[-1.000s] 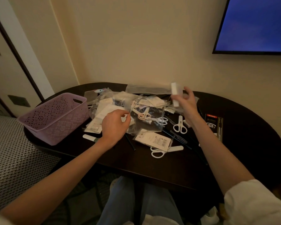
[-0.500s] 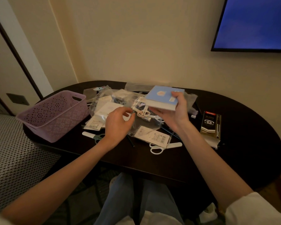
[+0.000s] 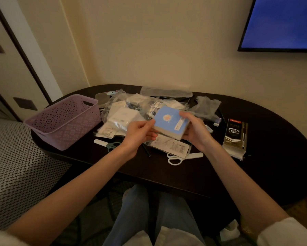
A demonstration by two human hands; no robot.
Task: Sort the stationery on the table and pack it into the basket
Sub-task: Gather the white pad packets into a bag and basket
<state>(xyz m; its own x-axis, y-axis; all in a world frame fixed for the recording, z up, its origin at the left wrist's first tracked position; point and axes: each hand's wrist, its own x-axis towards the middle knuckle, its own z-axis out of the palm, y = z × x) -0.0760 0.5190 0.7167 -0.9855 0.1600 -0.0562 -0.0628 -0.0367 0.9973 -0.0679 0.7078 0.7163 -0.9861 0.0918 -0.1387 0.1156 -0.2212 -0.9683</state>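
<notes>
I hold a small blue-covered notepad (image 3: 168, 121) above the middle of the dark oval table (image 3: 266, 167). My right hand (image 3: 196, 131) grips its right edge and my left hand (image 3: 140, 133) grips its left corner. An empty lilac perforated basket (image 3: 65, 119) stands at the table's left end. Under and behind the notepad lies a heap of clear plastic stationery packets (image 3: 124, 114).
White scissors (image 3: 181, 158) lie near the front edge. Green-handled scissors (image 3: 107, 144) lie beside the basket. A black 0.5 mm pen pack (image 3: 235, 137) sits on the right. A wall screen (image 3: 280, 23) hangs upper right. My knees are below the table.
My right hand has brought the blue notepad down and toward me from the far side of the heap. My left hand has left the packets and taken hold of the notepad.
</notes>
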